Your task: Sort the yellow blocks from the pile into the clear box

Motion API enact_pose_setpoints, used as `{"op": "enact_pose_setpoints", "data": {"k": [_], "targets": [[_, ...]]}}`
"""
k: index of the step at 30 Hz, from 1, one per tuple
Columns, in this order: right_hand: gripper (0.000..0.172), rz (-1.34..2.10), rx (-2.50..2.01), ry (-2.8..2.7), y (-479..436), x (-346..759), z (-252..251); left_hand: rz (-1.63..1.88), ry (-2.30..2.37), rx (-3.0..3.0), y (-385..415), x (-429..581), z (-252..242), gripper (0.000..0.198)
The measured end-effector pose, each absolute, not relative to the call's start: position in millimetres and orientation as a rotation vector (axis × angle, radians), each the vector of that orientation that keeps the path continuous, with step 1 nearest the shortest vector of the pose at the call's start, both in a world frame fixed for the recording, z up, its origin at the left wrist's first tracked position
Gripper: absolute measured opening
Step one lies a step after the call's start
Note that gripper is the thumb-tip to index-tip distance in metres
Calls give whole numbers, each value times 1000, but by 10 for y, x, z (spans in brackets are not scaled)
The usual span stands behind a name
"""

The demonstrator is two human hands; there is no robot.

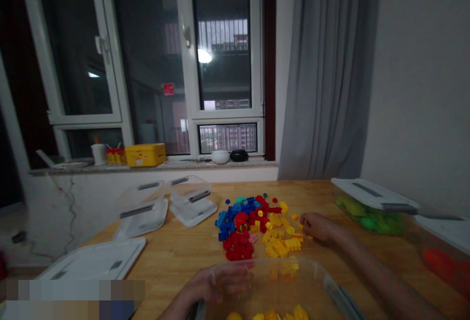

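Left hand (216, 285) on clear bin (279, 273), right hand (319, 227) touching yellow bricks (282, 244).

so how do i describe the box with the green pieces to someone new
On the wooden table, look right past the brick pile and the right hand. That clear plastic box with a white lid is the only one holding green pieces.
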State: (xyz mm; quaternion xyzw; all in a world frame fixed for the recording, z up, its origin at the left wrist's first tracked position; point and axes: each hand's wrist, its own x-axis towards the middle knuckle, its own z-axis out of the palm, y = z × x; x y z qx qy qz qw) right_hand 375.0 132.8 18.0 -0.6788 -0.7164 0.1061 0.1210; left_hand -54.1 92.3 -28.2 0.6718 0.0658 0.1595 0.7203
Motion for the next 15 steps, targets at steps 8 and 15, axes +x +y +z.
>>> {"op": "enact_pose_setpoints", "data": {"k": [8, 15], "targets": [[47, 294, -1972, -2035, 1260, 3750, 289, 348, 115, 1517, 875, -550, -221, 84], [40, 330, -1782, -2072, 1221, 3729, 564, 360, 131, 1485, 860, -554, -234, 82]]}}
